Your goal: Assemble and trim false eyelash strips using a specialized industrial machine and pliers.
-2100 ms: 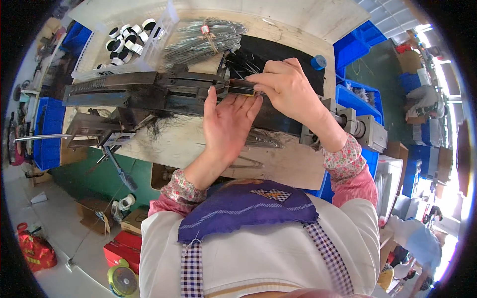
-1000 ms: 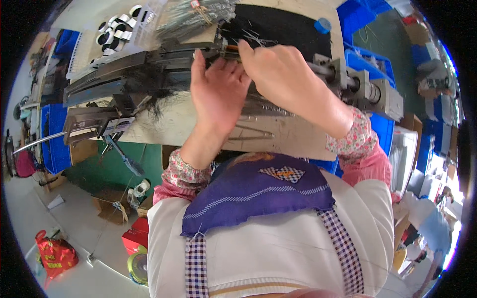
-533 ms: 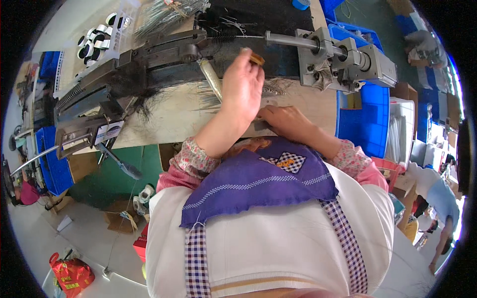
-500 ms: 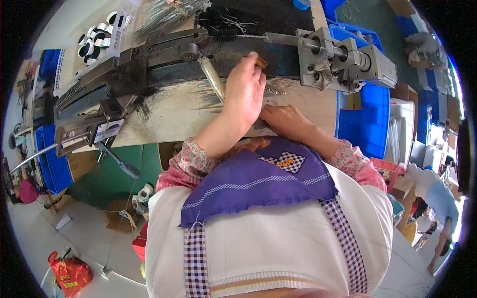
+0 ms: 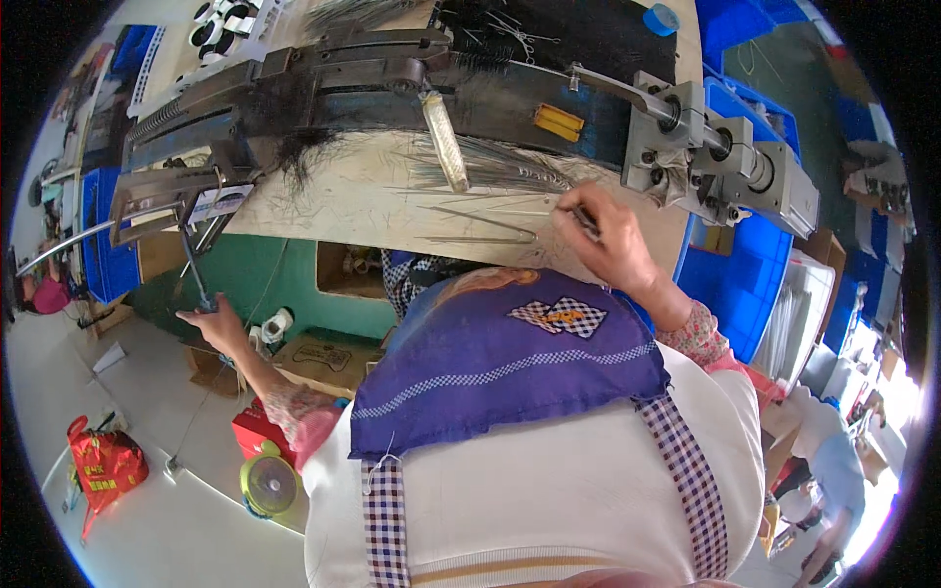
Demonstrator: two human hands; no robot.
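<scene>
My left hand (image 5: 223, 327) is at the lower end of a dark lever handle (image 5: 199, 272) below the bench edge, its fingers closed around the grip and one digit sticking out. At the bench's front right, my right hand (image 5: 613, 240) is closed on a small dark metallic thing that its fingers mostly hide. Beside it, a long thin wire (image 5: 480, 223) bent into a narrow V lies on the wooden top. Farther back are a bundle of thin metal wires (image 5: 490, 171) and a tape-wrapped bar (image 5: 446, 142) on the machine. An orange-yellow block (image 5: 559, 122) rests on the dark machine bed.
The long dark metal machine (image 5: 363, 78) spans the bench, with a silver clamp and cylinder unit (image 5: 720, 152) at its right end. Blue bins (image 5: 730, 265) stand to the right. Scissors (image 5: 515, 37) and blue tape (image 5: 661, 20) lie at the back.
My left hand has left the bench middle for the lever at lower left, which has swung round. My right hand has lifted and shifted right. The bent wire and yellow block are uncovered.
</scene>
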